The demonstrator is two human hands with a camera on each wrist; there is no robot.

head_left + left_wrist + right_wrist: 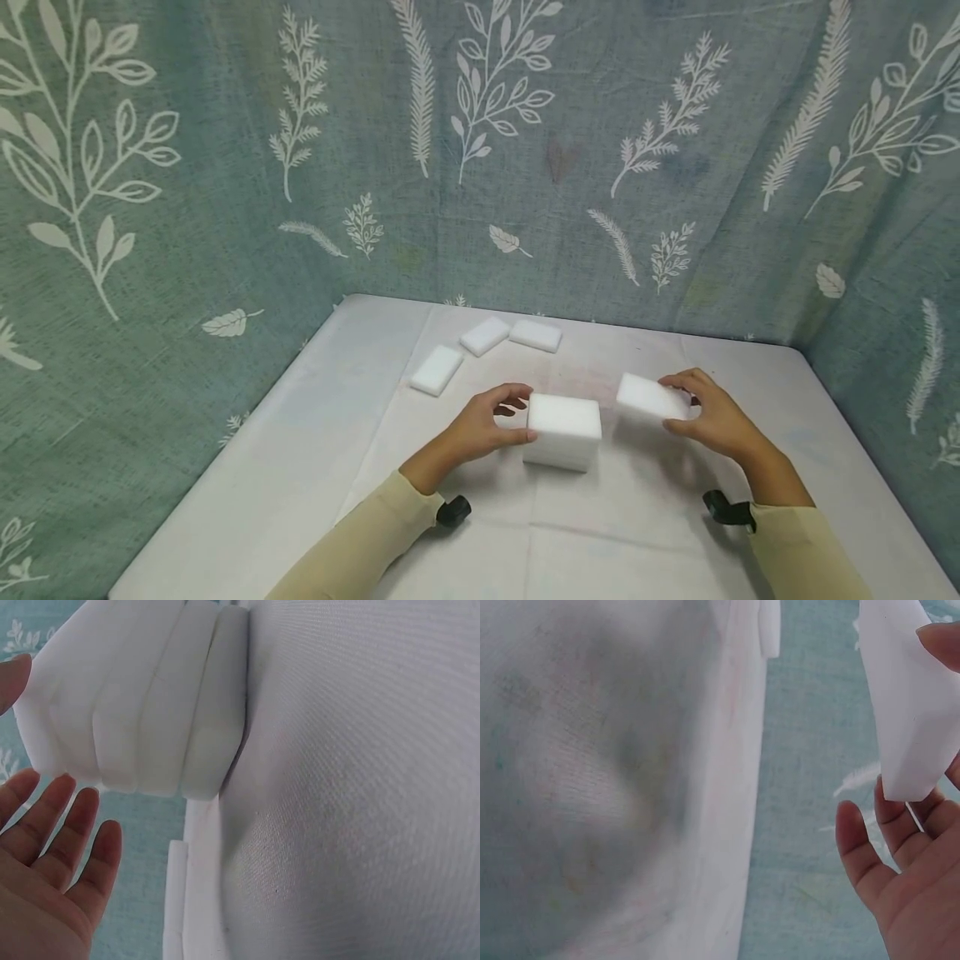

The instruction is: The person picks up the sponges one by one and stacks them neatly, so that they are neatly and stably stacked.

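Note:
A neat stack of white sponges (562, 433) stands on the cloth-covered table, several layers high in the left wrist view. My left hand (491, 425) is at the stack's left side, fingers spread and lightly bent, the thumb tip right at its near edge. In the left wrist view the fingertips (88, 799) lie close beside the stack's end. To the right, my right hand (705, 412) pinches a single white sponge (651, 398) by its right end, thumb on one side and fingers on the other. That sponge is held above the table, its shadow below.
Three more white sponges lie flat toward the back left: one nearer sponge (437, 370), a middle sponge (484, 336) and a right-hand sponge (536, 336). A green leaf-patterned curtain (525, 217) hangs behind and beside the white table (480, 550).

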